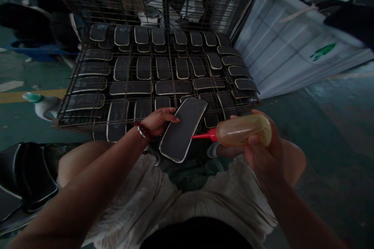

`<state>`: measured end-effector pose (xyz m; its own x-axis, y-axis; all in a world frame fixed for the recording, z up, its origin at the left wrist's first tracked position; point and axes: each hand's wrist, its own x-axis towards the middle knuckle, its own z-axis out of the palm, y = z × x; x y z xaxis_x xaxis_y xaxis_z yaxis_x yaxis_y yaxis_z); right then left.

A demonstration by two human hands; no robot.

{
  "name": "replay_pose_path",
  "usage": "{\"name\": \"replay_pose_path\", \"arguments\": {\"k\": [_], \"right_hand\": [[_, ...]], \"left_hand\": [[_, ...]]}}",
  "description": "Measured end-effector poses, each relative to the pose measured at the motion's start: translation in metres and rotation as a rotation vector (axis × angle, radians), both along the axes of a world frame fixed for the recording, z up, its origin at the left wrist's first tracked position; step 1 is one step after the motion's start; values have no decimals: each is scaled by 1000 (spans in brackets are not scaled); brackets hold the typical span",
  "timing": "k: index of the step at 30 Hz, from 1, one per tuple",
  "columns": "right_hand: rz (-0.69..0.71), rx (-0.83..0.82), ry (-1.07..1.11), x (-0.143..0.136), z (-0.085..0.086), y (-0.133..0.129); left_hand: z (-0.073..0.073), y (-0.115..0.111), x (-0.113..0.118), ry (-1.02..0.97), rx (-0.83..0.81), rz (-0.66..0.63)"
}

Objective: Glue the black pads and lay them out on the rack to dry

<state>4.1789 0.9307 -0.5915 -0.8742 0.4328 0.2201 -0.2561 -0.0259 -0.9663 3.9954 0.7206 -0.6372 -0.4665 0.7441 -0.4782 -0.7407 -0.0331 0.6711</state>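
My left hand (pixel 162 121) grips a dark, rounded rectangular panel (pixel 184 128) with a pale edge line, thumb on its upper face. The panel is tilted over my lap. In my right hand (pixel 261 151) lies a squeeze bottle (pixel 244 129) of yellowish, see-through plastic, held sideways. Its red nozzle (pixel 204 135) points left, and the tip is at the panel's right edge; whether it touches I cannot tell. What the panel is part of does not show.
A wire rack (pixel 172 81) in front carries many similar dark panels in rows. More panels (pixel 29 175) are piled at my left. A white jug with a green cap (pixel 43 105) stands on the floor beyond them. A large white bin (pixel 280 35) is at the right.
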Motion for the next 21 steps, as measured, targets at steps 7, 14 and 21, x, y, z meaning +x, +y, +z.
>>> {"name": "replay_pose_path", "arguments": {"k": [7, 14, 21], "right_hand": [[33, 126, -15, 11, 1, -5], [81, 265, -5, 19, 4, -11], [109, 226, 29, 22, -3, -19]], "left_hand": [[-3, -1, -3, 6, -35, 53], [-2, -2, -5, 1, -43, 106], [-2, -3, -8, -8, -83, 157]]}}
